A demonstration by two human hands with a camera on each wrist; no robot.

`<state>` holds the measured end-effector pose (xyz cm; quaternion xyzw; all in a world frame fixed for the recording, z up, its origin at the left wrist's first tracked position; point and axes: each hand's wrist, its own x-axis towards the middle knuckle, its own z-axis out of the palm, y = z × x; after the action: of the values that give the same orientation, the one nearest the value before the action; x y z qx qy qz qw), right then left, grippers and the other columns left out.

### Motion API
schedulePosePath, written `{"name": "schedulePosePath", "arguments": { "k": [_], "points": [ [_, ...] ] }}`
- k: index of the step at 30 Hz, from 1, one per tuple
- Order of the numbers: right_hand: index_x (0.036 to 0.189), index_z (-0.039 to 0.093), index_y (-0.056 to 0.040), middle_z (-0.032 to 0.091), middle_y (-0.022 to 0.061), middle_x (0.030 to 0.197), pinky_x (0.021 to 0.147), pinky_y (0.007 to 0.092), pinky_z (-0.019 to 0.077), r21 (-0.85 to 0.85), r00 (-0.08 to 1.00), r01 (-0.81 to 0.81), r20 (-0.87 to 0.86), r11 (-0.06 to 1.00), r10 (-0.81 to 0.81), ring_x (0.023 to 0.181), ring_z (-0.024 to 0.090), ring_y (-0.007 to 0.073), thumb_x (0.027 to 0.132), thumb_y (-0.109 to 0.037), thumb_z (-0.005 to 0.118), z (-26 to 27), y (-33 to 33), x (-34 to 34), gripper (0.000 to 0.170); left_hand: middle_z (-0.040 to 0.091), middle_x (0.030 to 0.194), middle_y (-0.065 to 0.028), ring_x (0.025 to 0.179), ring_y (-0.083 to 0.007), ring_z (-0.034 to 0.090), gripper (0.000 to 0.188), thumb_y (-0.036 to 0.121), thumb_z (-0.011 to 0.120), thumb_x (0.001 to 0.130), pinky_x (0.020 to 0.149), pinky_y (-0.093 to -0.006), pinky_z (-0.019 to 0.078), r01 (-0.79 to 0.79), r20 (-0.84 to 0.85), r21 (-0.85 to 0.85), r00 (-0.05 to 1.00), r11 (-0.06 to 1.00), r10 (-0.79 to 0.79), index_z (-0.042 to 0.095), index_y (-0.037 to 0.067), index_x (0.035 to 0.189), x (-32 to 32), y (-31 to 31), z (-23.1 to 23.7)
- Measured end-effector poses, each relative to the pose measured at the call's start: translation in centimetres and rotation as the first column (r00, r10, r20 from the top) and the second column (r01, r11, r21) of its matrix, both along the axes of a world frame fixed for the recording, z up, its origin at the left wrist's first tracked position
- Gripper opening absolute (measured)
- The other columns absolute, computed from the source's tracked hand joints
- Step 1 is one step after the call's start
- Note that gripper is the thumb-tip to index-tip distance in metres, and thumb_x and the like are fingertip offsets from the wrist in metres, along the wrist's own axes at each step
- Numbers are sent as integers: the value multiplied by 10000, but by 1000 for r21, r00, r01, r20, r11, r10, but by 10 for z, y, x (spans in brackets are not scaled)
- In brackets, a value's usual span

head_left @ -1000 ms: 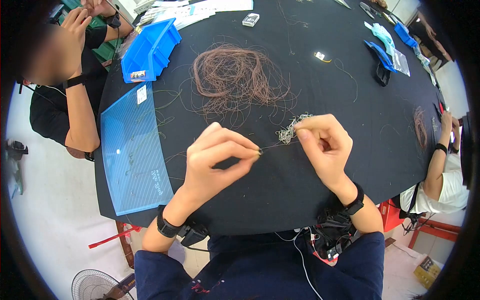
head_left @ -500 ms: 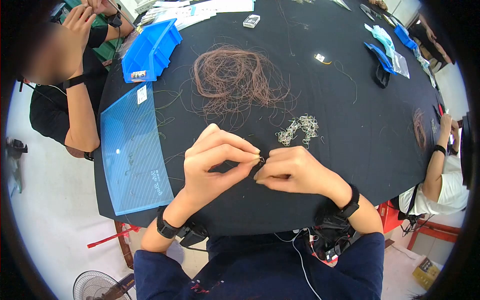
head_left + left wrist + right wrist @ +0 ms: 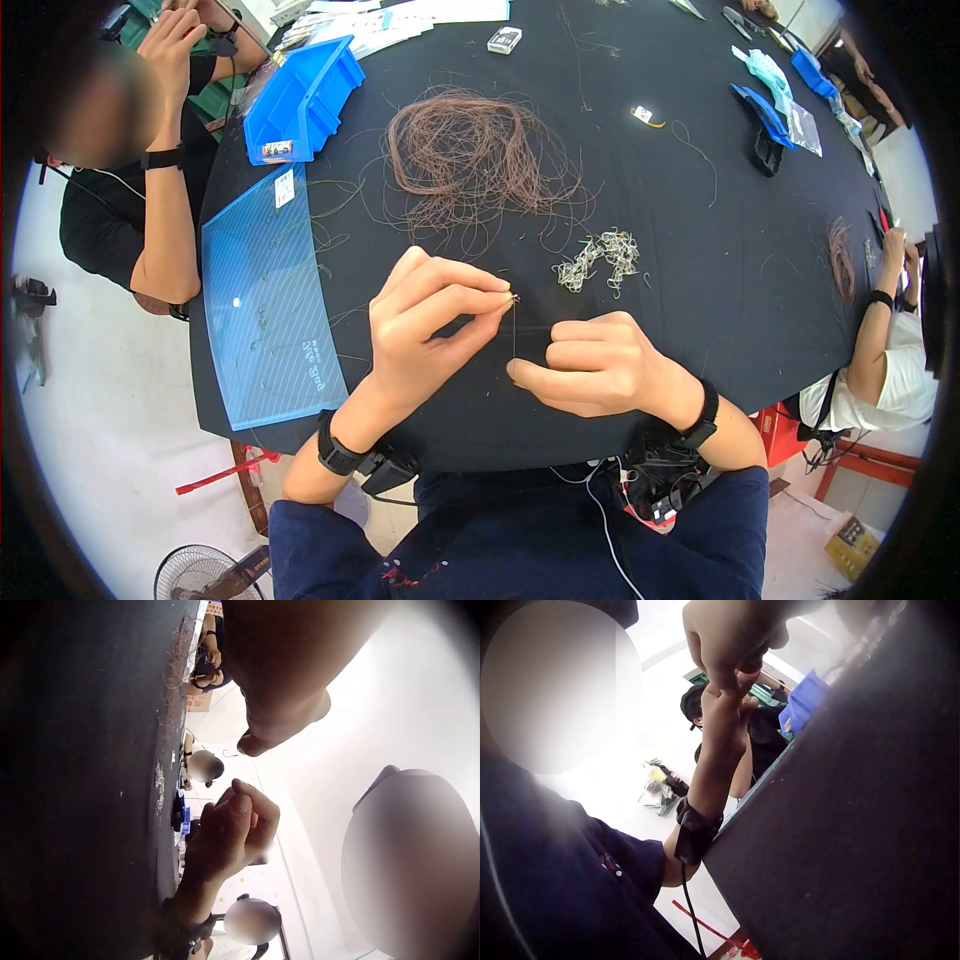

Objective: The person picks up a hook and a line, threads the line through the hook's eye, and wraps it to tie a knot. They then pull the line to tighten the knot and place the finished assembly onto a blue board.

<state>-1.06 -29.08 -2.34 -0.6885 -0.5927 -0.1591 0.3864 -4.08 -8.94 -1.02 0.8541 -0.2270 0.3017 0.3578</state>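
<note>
In the head view my left hand (image 3: 435,320) pinches a small fish hook (image 3: 514,298) between thumb and fingertips; its curved wire also shows beside the fingertips in the left wrist view. A thin line (image 3: 514,332) runs straight down from the hook to my right hand (image 3: 600,365). That hand's fingers are curled, with the thumb pressing the line's end against them. Both hands are above the black table (image 3: 700,300). Just beyond them lies a pile of silvery hooks (image 3: 612,255), one loose hook beside it. Farther back sits a tangled coil of brown line (image 3: 455,150).
A blue translucent file bag (image 3: 265,310) lies on the left, with a blue bin (image 3: 305,100) behind it. A small white box (image 3: 504,40) and a white-and-yellow piece (image 3: 645,115) lie farther back. Other people sit at the left and right table edges.
My right hand came in from beside the hook pile to my left fingertips, then drew a little right and down. The line, stretched sideways at first, now hangs vertically between the hands.
</note>
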Motion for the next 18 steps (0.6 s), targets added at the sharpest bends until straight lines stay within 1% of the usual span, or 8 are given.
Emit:
{"name": "schedulePosePath", "arguments": {
  "k": [6,7,8,10,11,12,14,18],
  "points": [
    [835,655,-68,414,-1,544,380,260,372,103,994,46,-99,994,-36,481,448,119,646,-38,705,7,0,3,198,648,791,41,622,-127,486,179,26,769,591,490,-239,404,59,2,122,998,991,-60,661,98,714,0,-3,-3],
    [832,657,-62,456,12,549,389,283,377,116,990,78,-124,990,-63,478,464,137,629,-35,709,7,-1,5,211,643,791,45,618,-129,483,179,31,766,588,484,-240,406,85,-2,148,996,985,-85,657,99,713,-1,-4,-2],
    [846,662,-47,504,36,574,412,299,389,155,977,94,-202,983,-62,477,481,161,646,-18,705,4,-2,7,206,637,792,48,614,-130,481,179,37,763,585,478,-241,408,110,-7,174,994,979,-110,653,100,712,-2,-5,-2],
    [860,670,-33,535,57,585,438,299,394,197,942,196,-311,961,-128,473,490,181,675,3,696,4,-4,12,191,638,795,52,602,-124,470,180,54,758,574,473,-241,394,192,-6,182,981,964,-194,654,107,711,-2,-7,-4],
    [818,679,-28,515,24,540,412,248,300,207,930,240,-330,949,-163,431,403,107,720,45,664,6,-2,15,122,651,797,50,592,-120,464,185,57,758,561,475,-242,372,235,-12,186,972,954,-236,665,110,711,-4,-7,-5],
    [826,679,-24,498,20,534,419,238,286,136,898,283,-384,949,-213,434,396,94,727,37,674,8,-6,17,116,664,798,47,583,-116,457,191,60,759,548,476,-243,351,278,-18,190,960,942,-279,676,114,712,-5,-8,-5],
    [876,676,-42,498,55,548,459,290,360,36,841,333,-462,942,-280,457,442,161,740,-18,693,5,-7,18,139,672,797,59,577,-98,435,185,68,775,566,474,-226,334,318,-29,177,947,931,-319,686,130,716,-7,-8,-3],
    [859,668,-58,469,51,543,474,297,358,-28,822,294,-502,955,-268,471,428,162,741,-31,691,-3,-2,20,123,660,786,55,576,-108,440,185,58,780,580,480,-230,342,363,-42,65,932,929,-361,674,124,718,-9,-8,2]
  ]
}}
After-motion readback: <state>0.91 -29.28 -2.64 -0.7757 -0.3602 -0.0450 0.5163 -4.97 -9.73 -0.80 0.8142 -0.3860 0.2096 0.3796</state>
